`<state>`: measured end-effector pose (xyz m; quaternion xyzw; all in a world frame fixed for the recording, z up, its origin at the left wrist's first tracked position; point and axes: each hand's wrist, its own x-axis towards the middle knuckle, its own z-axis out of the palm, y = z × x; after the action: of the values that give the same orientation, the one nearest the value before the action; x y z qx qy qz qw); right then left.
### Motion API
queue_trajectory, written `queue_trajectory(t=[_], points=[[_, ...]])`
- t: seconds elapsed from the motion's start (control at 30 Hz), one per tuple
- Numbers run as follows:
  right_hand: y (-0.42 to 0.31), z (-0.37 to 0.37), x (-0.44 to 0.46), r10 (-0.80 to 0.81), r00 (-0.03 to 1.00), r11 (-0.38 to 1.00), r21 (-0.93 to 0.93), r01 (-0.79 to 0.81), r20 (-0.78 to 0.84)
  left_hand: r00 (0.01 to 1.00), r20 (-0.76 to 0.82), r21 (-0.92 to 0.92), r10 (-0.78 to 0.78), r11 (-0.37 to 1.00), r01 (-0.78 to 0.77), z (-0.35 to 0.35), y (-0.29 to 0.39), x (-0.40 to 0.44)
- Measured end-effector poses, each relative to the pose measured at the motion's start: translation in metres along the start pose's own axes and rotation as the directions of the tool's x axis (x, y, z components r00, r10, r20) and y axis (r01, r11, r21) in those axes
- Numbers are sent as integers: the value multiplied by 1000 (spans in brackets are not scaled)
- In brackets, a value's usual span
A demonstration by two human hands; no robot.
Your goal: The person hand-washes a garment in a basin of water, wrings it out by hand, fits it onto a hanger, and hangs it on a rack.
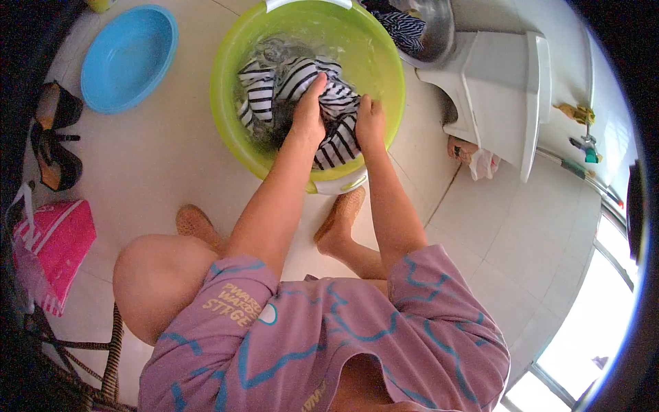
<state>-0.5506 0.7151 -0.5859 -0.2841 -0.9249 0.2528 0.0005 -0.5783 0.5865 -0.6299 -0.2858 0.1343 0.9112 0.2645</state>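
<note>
A black-and-white striped garment (296,80) lies partly in water inside a lime-green basin (230,75) on the floor in front of me. My left hand (310,113) is closed on the cloth near the middle of the basin, thumb up along a fold. At the basin's right side my right hand (371,121) grips another part of the same garment, fingers curled into a fist. Some of the striped cloth bunches up between the two hands. Water and a dark patch show around the garment's left side.
A blue basin (129,58) sits on the floor at upper left, with black heeled shoes (58,137) and a pink bag (65,240) below it. To the right stand a white plastic stool (498,89) and a metal bowl (439,34) holding dark striped cloth (405,31).
</note>
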Motion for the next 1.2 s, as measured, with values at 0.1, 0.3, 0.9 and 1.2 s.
queue_trajectory(t=[0.1,0.3,0.9,1.2], points=[[-31,-12,-44,-186,983,952,-250,177,-13,998,-49,-91,48,994,-52,15,14,-11],[-39,21,-34,74,953,902,-427,62,295,990,-140,3,-36,999,36,-4,5,6],[-121,-26,-130,-582,805,784,-188,592,109,854,420,-322,-308,829,457,12,50,-48],[-59,1,-8,-101,994,995,13,102,-44,993,-15,147,119,982,-116,4,-1,-5]])
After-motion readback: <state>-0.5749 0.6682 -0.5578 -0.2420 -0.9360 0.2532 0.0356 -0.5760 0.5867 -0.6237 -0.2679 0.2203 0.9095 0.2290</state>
